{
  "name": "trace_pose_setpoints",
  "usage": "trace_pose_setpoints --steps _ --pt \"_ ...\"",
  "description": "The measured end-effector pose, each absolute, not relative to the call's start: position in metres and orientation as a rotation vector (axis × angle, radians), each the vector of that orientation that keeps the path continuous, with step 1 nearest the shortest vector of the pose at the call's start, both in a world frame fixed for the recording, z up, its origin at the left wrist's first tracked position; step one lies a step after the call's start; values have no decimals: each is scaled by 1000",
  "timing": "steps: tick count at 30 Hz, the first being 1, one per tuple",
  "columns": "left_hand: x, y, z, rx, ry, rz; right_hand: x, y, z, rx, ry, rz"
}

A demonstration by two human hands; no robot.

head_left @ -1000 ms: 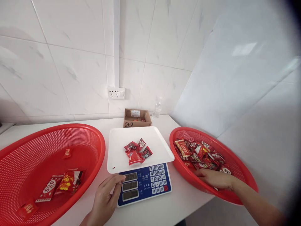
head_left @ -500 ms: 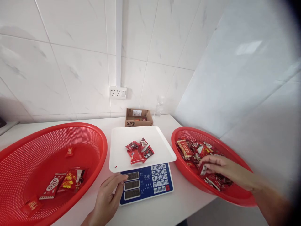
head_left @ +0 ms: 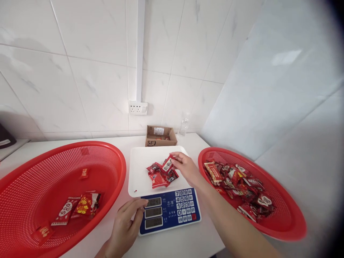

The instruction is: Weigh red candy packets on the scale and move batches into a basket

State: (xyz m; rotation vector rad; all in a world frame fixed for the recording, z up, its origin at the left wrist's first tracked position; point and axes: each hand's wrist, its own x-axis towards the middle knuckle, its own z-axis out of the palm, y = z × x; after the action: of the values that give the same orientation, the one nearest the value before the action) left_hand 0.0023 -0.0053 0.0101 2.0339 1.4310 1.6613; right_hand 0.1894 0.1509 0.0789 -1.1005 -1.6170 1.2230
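My right hand (head_left: 185,167) reaches over the white pan (head_left: 142,161) of a blue electronic scale (head_left: 172,211) and pinches a small red snack packet (head_left: 168,165) just above a little heap of similar packets (head_left: 158,176) on the pan. My left hand (head_left: 126,224) rests on the table at the scale's front left corner, fingers curled loosely against its edge, holding nothing. A red mesh basket (head_left: 285,222) on the right is full of red snack packets (head_left: 239,186).
A large red mesh basket (head_left: 107,157) on the left holds a few packets (head_left: 77,206). At the back wall stand a small open cardboard box (head_left: 160,136), a clear plastic bottle (head_left: 183,126) and a wall socket (head_left: 138,107). A dark object (head_left: 4,138) sits far left.
My right hand left the right basket with a packet and moved left over the scale pan. The left hand stayed at the scale's corner. The view shifted slightly.
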Motion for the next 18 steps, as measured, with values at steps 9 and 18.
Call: trace_pose_setpoints --steps 9,18 --pt "4 -7 14 2089 1407 1650 183 125 69 -1175 -2168 487" --pt "5 -7 13 2075 1409 1654 182 101 61 -1186 -2529 440"
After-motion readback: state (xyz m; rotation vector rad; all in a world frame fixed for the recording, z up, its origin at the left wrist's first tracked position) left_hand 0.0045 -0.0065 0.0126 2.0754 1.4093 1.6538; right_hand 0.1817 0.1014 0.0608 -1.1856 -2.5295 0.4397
